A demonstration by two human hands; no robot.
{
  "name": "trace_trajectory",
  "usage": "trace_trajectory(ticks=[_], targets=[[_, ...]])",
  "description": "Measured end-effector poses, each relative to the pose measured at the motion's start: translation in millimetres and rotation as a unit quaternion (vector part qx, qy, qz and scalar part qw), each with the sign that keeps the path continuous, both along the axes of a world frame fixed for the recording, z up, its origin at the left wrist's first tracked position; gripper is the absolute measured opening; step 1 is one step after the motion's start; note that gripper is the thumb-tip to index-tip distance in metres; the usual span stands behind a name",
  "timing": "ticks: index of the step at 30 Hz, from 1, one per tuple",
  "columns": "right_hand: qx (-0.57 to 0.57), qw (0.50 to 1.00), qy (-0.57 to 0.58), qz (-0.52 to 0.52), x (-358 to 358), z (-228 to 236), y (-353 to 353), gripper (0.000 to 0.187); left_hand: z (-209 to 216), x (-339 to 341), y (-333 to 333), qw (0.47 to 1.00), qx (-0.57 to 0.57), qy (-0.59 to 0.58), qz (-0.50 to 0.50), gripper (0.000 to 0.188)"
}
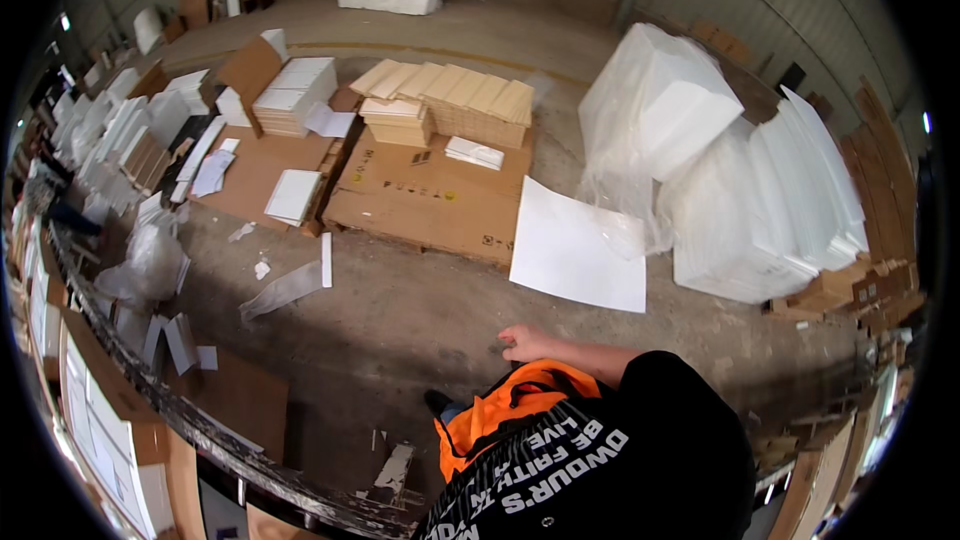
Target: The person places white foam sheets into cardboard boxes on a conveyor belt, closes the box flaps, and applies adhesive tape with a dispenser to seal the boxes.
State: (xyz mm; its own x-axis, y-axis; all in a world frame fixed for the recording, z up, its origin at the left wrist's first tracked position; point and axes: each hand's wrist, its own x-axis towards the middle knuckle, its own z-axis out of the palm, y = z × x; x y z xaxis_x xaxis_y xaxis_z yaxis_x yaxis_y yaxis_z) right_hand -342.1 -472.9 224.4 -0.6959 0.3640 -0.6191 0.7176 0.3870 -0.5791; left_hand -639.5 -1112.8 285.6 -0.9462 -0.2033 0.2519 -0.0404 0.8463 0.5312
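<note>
My right hand point(525, 343) hangs in front of my body with its fingers loosely bent and slightly apart. Nothing shows in it. Just below the hand is the orange vest point(520, 405) around my waist, over a black shirt point(640, 460) with white lettering. A large white sheet point(578, 255) lies on the concrete floor beyond the hand, and a gap separates the two. Past it, a pallet covered with brown cardboard point(410, 190) carries stacks of cream-coloured boards point(470, 95) and a few white pieces point(474, 152). My left hand is out of the picture.
Tall white foam blocks point(655, 105) in clear film and bundled white sheets point(760, 210) stand at the right. Further left, another cardboard-topped pallet point(255, 175) holds white boards point(295, 95). Film scraps point(285, 290) litter the floor. A worn dark rail point(190, 420) curves along the lower left.
</note>
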Motion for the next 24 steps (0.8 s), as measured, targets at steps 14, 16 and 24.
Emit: trace_trajectory(ticks=[14,16,24], targets=[[0.025,0.995,0.023,-0.09,98,-20,-5,0.06,-24,10,371,0.878,0.028,-0.073,-0.471,0.039],[0.032,0.992,0.027,-0.119,147,-42,6,0.06,-17,39,425,0.842,0.016,-0.076,-0.534,0.037],[0.029,0.916,0.021,-0.4,362,-66,5,0.054,-14,196,598,0.715,-0.059,-0.082,-0.691,0.032]])
